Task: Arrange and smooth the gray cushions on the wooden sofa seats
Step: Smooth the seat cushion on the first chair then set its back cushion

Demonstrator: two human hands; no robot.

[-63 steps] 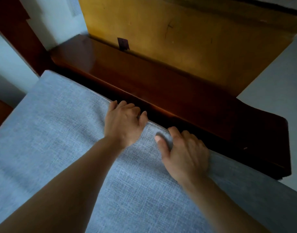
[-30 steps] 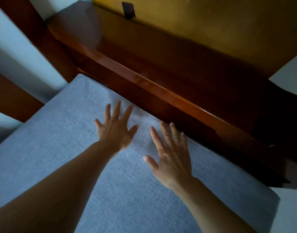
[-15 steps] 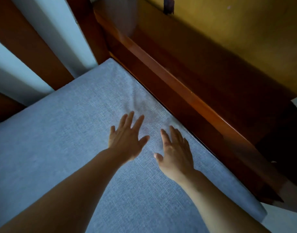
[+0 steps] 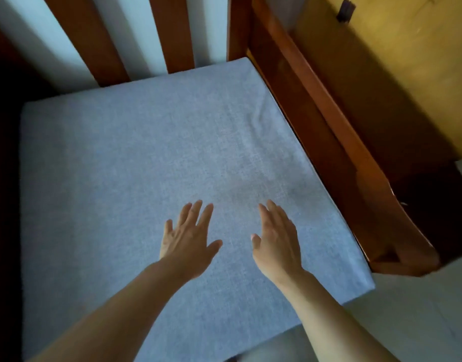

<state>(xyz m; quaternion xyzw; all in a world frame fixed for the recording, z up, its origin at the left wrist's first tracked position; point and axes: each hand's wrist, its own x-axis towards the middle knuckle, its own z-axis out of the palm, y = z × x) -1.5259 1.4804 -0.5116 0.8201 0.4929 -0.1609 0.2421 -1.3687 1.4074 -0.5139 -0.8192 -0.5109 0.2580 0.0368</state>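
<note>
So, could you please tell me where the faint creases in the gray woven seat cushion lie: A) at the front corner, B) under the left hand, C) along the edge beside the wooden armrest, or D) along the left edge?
C: the gray woven seat cushion shows soft creases near its far right edge, next to the brown wooden armrest; elsewhere it looks flat.
</note>
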